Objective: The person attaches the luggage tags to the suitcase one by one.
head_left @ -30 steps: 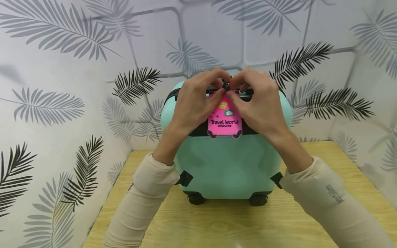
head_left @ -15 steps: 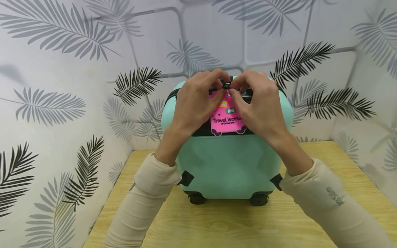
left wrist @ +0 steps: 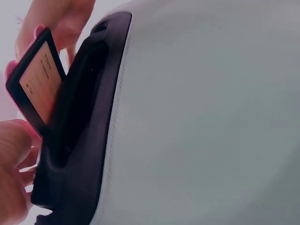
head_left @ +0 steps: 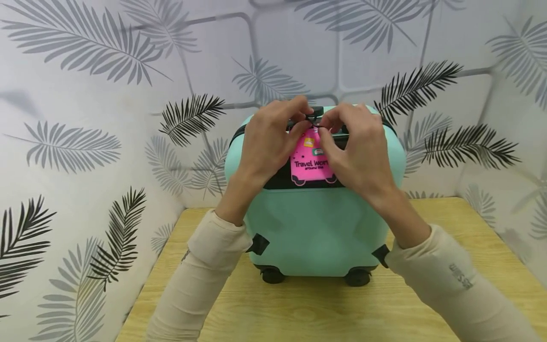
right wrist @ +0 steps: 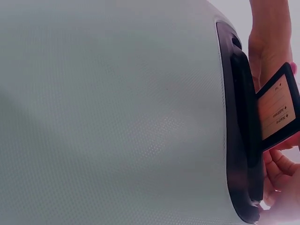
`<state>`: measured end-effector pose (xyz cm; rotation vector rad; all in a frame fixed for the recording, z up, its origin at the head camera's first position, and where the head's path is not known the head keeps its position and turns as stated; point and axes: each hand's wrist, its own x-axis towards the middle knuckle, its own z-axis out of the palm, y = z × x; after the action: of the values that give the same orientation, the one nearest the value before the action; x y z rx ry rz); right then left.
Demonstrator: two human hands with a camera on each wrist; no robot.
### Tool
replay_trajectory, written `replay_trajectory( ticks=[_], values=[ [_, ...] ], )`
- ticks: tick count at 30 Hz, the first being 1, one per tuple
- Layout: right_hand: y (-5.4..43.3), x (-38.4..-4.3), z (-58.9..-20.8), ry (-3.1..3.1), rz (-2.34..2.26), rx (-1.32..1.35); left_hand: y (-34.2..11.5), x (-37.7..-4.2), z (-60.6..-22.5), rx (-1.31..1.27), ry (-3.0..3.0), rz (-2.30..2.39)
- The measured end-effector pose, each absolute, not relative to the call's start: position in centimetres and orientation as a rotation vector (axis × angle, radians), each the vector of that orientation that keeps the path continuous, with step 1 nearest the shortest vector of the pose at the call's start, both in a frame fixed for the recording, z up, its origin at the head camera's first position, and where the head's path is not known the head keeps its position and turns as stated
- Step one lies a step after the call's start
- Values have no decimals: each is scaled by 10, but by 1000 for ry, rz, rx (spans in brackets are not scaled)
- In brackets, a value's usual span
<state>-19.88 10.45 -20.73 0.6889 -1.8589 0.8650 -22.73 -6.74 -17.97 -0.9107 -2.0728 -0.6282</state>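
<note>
A mint-green suitcase (head_left: 316, 228) stands upright, its black handle (left wrist: 86, 108) along the top front. Against that handle hangs a pink luggage tag (head_left: 305, 159) shaped like a little suitcase, printed "Travel World". Its back, a black frame around a paper card (right wrist: 276, 110), shows in the right wrist view. My left hand (head_left: 269, 140) pinches the tag's thin black strap (head_left: 315, 125) from the left, just above the tag. From the other side my right hand (head_left: 361, 145) pinches the strap between thumb and forefinger. The fingertips of both hands are close together, partly hiding the strap.
A yellow wood-grain table (head_left: 273, 308) carries the suitcase, which rests on black wheels (head_left: 358, 277). Behind it rises a pale wall (head_left: 295, 52) with grey and black leaf prints. Black corner pieces (head_left: 258, 244) sit low on the suitcase's front.
The fingertips have drawn slightly apart, and the black strap that was bunched between them now shows as a thin line. The tag tilted, then came back nearly straight. The suitcase stays put.
</note>
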Motion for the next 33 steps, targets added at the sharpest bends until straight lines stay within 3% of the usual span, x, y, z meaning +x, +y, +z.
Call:
replay_trajectory(
  ticks=[13,33],
  values=[
    [108,-208,-196,-1878,842,778,-70,-230,-179,-950,-2079,-738],
    [105,-199,-199,-1892,889,741,-69,-226,-175,-724,-2189,-395]
  ],
)
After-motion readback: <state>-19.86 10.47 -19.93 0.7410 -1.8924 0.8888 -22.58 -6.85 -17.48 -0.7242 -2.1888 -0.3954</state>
